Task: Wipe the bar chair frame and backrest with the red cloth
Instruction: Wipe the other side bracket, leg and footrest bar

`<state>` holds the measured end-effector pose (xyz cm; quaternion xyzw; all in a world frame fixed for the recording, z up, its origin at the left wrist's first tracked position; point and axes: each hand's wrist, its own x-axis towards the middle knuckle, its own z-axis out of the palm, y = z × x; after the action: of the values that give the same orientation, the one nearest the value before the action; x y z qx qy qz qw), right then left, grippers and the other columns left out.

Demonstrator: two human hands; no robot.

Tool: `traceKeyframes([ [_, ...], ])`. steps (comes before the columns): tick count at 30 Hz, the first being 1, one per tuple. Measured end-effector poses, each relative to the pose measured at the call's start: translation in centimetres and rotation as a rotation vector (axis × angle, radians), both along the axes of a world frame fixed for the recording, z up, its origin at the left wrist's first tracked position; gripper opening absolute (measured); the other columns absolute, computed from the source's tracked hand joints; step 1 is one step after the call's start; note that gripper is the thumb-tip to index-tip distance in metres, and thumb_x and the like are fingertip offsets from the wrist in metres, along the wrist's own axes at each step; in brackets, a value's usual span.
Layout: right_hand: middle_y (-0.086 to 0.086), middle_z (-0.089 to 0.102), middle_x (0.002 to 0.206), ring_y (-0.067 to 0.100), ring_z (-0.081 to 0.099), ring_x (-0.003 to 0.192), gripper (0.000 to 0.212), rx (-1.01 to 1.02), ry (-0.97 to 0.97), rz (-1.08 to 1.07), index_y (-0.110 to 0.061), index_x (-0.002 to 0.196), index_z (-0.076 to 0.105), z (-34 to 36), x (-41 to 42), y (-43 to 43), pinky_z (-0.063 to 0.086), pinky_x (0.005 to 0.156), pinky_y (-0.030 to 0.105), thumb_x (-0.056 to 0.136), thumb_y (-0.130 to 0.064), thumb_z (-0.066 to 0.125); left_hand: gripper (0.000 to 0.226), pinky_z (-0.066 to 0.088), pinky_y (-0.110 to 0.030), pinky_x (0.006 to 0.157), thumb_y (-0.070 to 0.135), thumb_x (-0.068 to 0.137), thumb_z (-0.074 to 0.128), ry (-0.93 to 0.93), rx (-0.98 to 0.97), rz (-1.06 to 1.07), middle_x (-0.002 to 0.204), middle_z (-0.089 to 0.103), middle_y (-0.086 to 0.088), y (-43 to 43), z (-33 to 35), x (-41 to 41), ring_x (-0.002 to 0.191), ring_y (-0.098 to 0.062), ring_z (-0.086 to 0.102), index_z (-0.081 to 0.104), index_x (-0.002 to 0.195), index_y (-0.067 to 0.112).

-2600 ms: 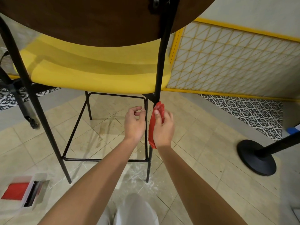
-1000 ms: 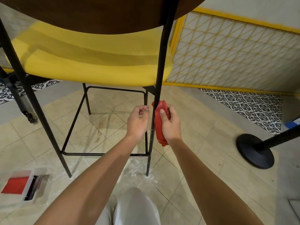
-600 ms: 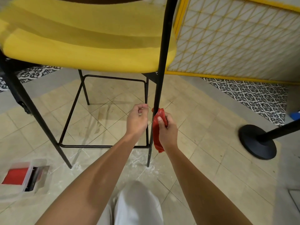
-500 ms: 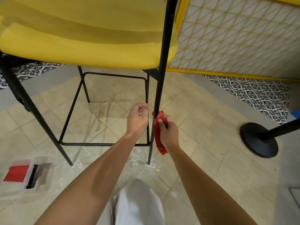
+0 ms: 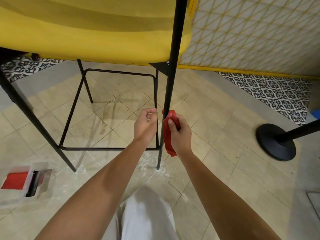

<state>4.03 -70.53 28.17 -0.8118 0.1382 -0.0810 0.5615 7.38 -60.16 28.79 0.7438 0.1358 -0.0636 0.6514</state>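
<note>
The bar chair has a yellow seat [image 5: 97,32] on a thin black metal frame; its backrest is out of view. The near right leg [image 5: 170,80] runs down the middle of the view. My right hand [image 5: 180,134] grips the red cloth [image 5: 168,135] and presses it against that leg, about halfway between seat and floor. Just to the left, my left hand [image 5: 146,125] is curled around the thinner black upright [image 5: 156,94] of the footrest frame.
A black footrest rail [image 5: 107,149] joins the legs low down. A clear box [image 5: 26,181] with another red cloth lies on the tiled floor at the left. A black stanchion base [image 5: 275,142] stands at the right. A yellow-framed lattice wall is behind.
My right hand and the red cloth have slid down the leg from just under the seat to mid-height. The view has tilted down, so the dark backrest has left the frame.
</note>
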Motion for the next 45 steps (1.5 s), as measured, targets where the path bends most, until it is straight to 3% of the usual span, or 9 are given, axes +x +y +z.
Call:
traceKeyframes([
  [5,-0.015,0.061,0.11,0.002,0.054,0.094,0.035,0.065,0.102,-0.052,-0.023,0.13,0.055,-1.7,-0.6,0.1,0.038,0.075,0.004,0.095,-0.021,0.052,0.021,0.038,-0.014,0.071,0.029,0.095,0.046,0.046,-0.023,-0.007,0.106,0.061,0.008,-0.3,-1.3,-0.4,0.101,-0.011,0.056,0.058,0.113,0.026],
  [13,-0.009,0.063,0.097,0.013,0.057,0.085,0.034,-0.117,0.314,-0.019,-0.026,0.128,0.056,-4.5,-1.0,-0.5,0.032,0.059,0.006,0.094,-0.028,0.053,0.018,0.039,-0.023,0.083,0.031,0.095,0.047,0.082,-0.006,-0.05,0.113,0.061,0.004,-0.4,-2.7,-0.1,0.105,-0.014,0.055,0.057,0.11,0.029],
  [21,-0.015,0.065,0.111,-0.003,0.057,0.093,0.034,-0.019,0.094,-0.042,-0.026,0.125,0.059,-3.9,-1.1,-0.6,0.042,0.082,0.005,0.091,-0.022,0.058,0.014,0.043,-0.027,0.09,0.034,0.095,0.048,0.089,0.003,-0.041,0.111,0.062,0.003,-0.5,-3.4,0.2,0.105,-0.014,0.056,0.056,0.106,0.031],
  [24,-0.019,0.064,0.105,0.001,0.059,0.094,0.035,-0.006,0.086,-0.067,-0.025,0.125,0.059,-4.5,-1.0,-0.3,0.044,0.08,0.008,0.091,-0.021,0.059,0.017,0.044,-0.027,0.09,0.034,0.095,0.047,0.081,0.011,-0.056,0.111,0.063,0.001,-0.8,-3.8,0.2,0.105,-0.015,0.057,0.057,0.108,0.028],
  [28,-0.02,0.065,0.091,0.012,0.065,0.087,0.033,0.037,0.109,-0.089,-0.028,0.123,0.061,-5.7,-0.6,0.0,0.054,0.079,0.027,0.092,-0.021,0.058,0.015,0.046,-0.03,0.094,0.032,0.096,0.046,0.063,0.027,-0.067,0.111,0.064,0.0,-0.9,-5.1,0.1,0.107,-0.015,0.057,0.058,0.104,0.027],
  [32,-0.01,0.069,0.1,-0.004,0.059,0.081,0.032,0.026,0.104,-0.076,-0.025,0.123,0.061,-7.2,-0.7,-0.2,0.048,0.078,0.013,0.092,-0.019,0.057,0.022,0.044,-0.028,0.09,0.034,0.096,0.044,0.094,0.056,-0.072,0.113,0.063,-0.001,-1.1,-6.4,0.3,0.106,-0.016,0.057,0.058,0.109,0.024],
  [35,-0.01,0.069,0.096,0.005,0.061,0.084,0.032,0.031,0.149,-0.068,-0.027,0.124,0.061,-8.7,-0.9,-0.4,0.051,0.083,0.025,0.093,-0.02,0.056,0.024,0.042,-0.024,0.084,0.033,0.097,0.044,0.1,0.037,-0.075,0.112,0.063,-0.001,-1.3,-7.1,0.2,0.103,-0.014,0.057,0.058,0.112,0.021],
  [39,-0.012,0.067,0.091,0.01,0.062,0.083,0.032,-0.001,0.208,-0.033,-0.028,0.124,0.06,-10.2,-1.0,-0.7,0.049,0.081,0.024,0.094,-0.018,0.054,0.025,0.04,-0.017,0.073,0.033,0.097,0.043,0.123,0.047,-0.076,0.112,0.062,0.0,-1.1,-8.4,0.1,0.1,-0.014,0.057,0.058,0.113,0.022],
  [45,-0.01,0.068,0.094,0.011,0.064,0.088,0.031,-0.01,0.189,0.01,-0.023,0.124,0.061,-10.6,-0.9,-1.7,0.051,0.084,0.028,0.095,-0.018,0.052,0.021,0.044,-0.025,0.088,0.029,0.097,0.044,0.133,0.036,-0.058,0.109,0.063,0.001,-1.1,-9.7,0.1,0.105,-0.015,0.059,0.06,0.11,0.022],
])
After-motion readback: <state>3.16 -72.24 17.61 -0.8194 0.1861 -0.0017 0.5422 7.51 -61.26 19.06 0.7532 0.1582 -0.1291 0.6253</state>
